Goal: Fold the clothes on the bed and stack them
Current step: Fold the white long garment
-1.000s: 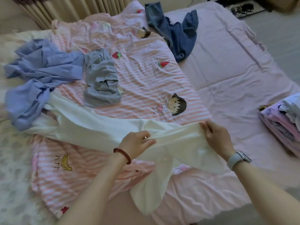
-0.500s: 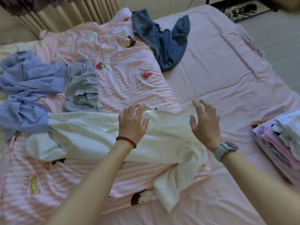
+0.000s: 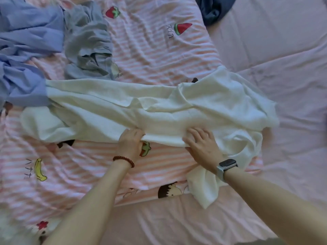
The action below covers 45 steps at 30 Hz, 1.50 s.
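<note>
The cream garment (image 3: 159, 106) lay spread lengthwise across the striped quilt (image 3: 159, 50) on the bed (image 3: 283, 50), still unfolded and rumpled, with one loose end trailing toward the near edge under the right wrist. The left hand (image 3: 130, 144) had its grip closed on the garment's near hem, fingers curled around a pinch of cloth. The right hand (image 3: 201, 147) lay on the same hem a little further along, fingers spread fairly wide and flat on the fabric; whether the thumb had caught cloth underneath could not be told.

As a judgement, the task was still at an early or middle stage for what showed here: this piece was only being laid out and straightened, with no fold made in it yet. At least three other pieces waited unfolded: a lavender-blue garment (image 3: 23, 50) crumpled at the far left, a grey garment (image 3: 86, 41) bunched just beside it, and a dark blue garment (image 3: 212, 7) at the top edge. No finished stack was in view.

The lavender-blue piece overlapped the far left end of the cream one, so it would likely drag or snag when that end was lifted. The quilt's own ripples gave an uneven surface for folding
</note>
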### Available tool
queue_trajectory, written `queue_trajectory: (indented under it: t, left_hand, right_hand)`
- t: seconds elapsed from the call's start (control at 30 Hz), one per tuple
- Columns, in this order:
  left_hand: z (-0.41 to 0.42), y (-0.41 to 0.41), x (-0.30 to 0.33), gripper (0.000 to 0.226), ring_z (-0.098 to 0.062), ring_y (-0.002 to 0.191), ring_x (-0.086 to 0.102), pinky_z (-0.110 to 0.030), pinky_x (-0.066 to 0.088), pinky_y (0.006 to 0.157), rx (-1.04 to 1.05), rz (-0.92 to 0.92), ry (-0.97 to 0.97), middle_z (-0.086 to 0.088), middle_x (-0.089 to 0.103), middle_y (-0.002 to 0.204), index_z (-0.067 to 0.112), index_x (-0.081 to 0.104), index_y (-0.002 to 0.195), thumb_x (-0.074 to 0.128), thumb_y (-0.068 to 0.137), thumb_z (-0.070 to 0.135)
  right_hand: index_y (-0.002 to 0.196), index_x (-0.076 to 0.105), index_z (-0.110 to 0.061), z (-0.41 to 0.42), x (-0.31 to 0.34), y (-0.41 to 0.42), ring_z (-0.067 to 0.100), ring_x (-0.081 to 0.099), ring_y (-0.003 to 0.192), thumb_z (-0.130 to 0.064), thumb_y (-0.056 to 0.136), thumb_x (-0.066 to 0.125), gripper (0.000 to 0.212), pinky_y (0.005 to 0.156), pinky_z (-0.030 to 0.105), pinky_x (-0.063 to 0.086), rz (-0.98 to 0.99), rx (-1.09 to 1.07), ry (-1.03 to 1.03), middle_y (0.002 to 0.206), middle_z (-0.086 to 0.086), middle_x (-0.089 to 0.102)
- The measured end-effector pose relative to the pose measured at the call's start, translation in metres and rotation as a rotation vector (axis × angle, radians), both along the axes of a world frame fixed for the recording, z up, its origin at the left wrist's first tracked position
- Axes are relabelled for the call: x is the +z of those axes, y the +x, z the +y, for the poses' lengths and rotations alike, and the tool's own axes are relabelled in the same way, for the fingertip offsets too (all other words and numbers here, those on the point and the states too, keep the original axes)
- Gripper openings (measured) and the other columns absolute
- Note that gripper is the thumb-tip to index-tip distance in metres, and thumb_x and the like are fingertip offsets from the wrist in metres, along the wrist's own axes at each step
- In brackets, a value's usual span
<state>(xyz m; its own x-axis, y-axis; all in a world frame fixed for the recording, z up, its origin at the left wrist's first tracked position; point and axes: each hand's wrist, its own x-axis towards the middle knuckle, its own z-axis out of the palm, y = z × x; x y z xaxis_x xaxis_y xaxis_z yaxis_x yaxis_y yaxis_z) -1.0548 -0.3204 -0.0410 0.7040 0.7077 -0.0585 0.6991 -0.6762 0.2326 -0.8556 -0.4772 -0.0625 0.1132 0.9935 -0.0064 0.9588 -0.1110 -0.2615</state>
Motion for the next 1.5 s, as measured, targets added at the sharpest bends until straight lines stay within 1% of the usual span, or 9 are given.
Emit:
queue_trajectory:
  t: [0.1, 0.3, 0.4, 0.53, 0.7, 0.93, 1.03, 1.23, 1.5]
  left_hand:
    - [-0.009, -0.012, 0.029, 0.018, -0.027, 0.045, 0.059, -0.03, 0.044, 0.044, -0.008, -0.054, -0.15, -0.008, 0.063, 0.056, 0.008, 0.068, 0.085, 0.067, 0.067, 0.001]
    - [-0.037, -0.017, 0.095, 0.027, -0.008, 0.056, 0.047, -0.017, 0.034, 0.053, 0.113, 0.073, -0.904, -0.002, 0.055, 0.064, 0.005, 0.065, 0.073, 0.061, 0.087, 0.028]
    - [-0.013, 0.009, 0.098, 0.021, -0.008, 0.061, 0.052, -0.018, 0.039, 0.056, 0.214, -0.131, -0.681, -0.002, 0.057, 0.068, 0.001, 0.067, 0.081, 0.063, 0.086, 0.021]
    - [0.026, 0.041, 0.083, 0.032, -0.029, 0.101, 0.056, -0.036, 0.045, 0.086, 0.476, -0.28, -0.252, -0.013, 0.057, 0.112, 0.01, 0.059, 0.117, 0.059, 0.085, 0.011]
    - [-0.018, 0.013, 0.051, 0.027, -0.026, 0.086, 0.052, -0.038, 0.049, 0.07, 0.028, -0.339, 0.178, -0.012, 0.057, 0.095, 0.014, 0.053, 0.107, 0.051, 0.082, 0.024]
    - [-0.069, -0.05, -0.016, 0.065, -0.027, 0.11, 0.043, -0.04, 0.04, 0.083, -0.271, 0.138, 0.024, -0.009, 0.05, 0.121, 0.023, 0.054, 0.104, 0.083, 0.047, 0.032]
    - [-0.046, -0.047, -0.009, 0.021, -0.029, 0.083, 0.062, -0.032, 0.048, 0.067, -0.204, -0.023, -0.099, -0.011, 0.068, 0.086, 0.011, 0.065, 0.078, 0.067, 0.059, 0.001]
    - [-0.01, -0.012, 0.069, 0.014, -0.002, 0.065, 0.054, -0.009, 0.038, 0.056, 0.37, -0.396, -0.6, 0.007, 0.059, 0.072, 0.017, 0.06, 0.078, 0.055, 0.086, 0.006]
    - [0.019, 0.024, 0.2, 0.02, -0.006, 0.055, 0.055, -0.019, 0.044, 0.057, 0.365, -0.541, -0.861, 0.003, 0.06, 0.064, 0.02, 0.061, 0.068, 0.066, 0.082, 0.007]
  right_hand:
    - [0.088, 0.067, -0.009, -0.005, 0.015, 0.011, 0.029, 0.065, 0.075, -0.01, 0.082, 0.059, 0.01, 0.071, 0.031, 0.036, 0.242, -0.051, 0.012, 0.085, 0.007, 0.069]
    - [0.085, 0.067, -0.026, -0.037, 0.078, 0.043, 0.012, 0.061, 0.068, -0.029, 0.09, 0.056, 0.012, 0.064, 0.029, 0.043, 0.62, -0.172, -0.292, 0.073, -0.01, 0.066]
    - [0.081, 0.064, -0.03, -0.019, 0.092, 0.066, 0.006, 0.06, 0.074, -0.024, 0.087, 0.063, 0.009, 0.07, 0.031, 0.044, 0.634, -0.318, -0.166, 0.076, -0.011, 0.065]
    - [0.115, 0.059, -0.004, 0.023, 0.09, 0.075, 0.036, 0.057, 0.096, -0.009, 0.084, 0.061, 0.032, 0.087, 0.048, 0.045, 0.338, -0.621, 0.178, 0.106, 0.018, 0.06]
    - [0.113, 0.055, -0.011, 0.017, 0.069, -0.002, 0.026, 0.055, 0.09, -0.017, 0.082, 0.048, 0.032, 0.077, 0.033, 0.044, 0.188, -0.194, 0.345, 0.102, 0.014, 0.06]
    - [0.107, 0.058, -0.017, -0.015, 0.009, -0.058, 0.028, 0.056, 0.102, -0.021, 0.059, 0.081, 0.053, 0.078, 0.044, 0.051, 0.007, 0.118, 0.011, 0.107, 0.009, 0.062]
    - [0.113, 0.054, -0.017, -0.007, 0.007, -0.049, 0.032, 0.056, 0.107, -0.028, 0.058, 0.084, 0.063, 0.074, 0.054, 0.051, -0.009, 0.124, -0.089, 0.111, 0.013, 0.061]
    - [0.128, 0.041, -0.018, 0.007, 0.041, -0.051, 0.024, 0.05, 0.109, -0.05, 0.084, 0.05, 0.055, 0.09, 0.044, 0.048, 0.269, 0.068, 0.109, 0.122, 0.009, 0.051]
    - [0.104, 0.05, -0.024, 0.055, 0.135, -0.06, 0.018, 0.046, 0.099, -0.029, 0.085, 0.054, 0.02, 0.084, 0.029, 0.034, 0.318, -0.274, 0.608, 0.109, -0.001, 0.046]
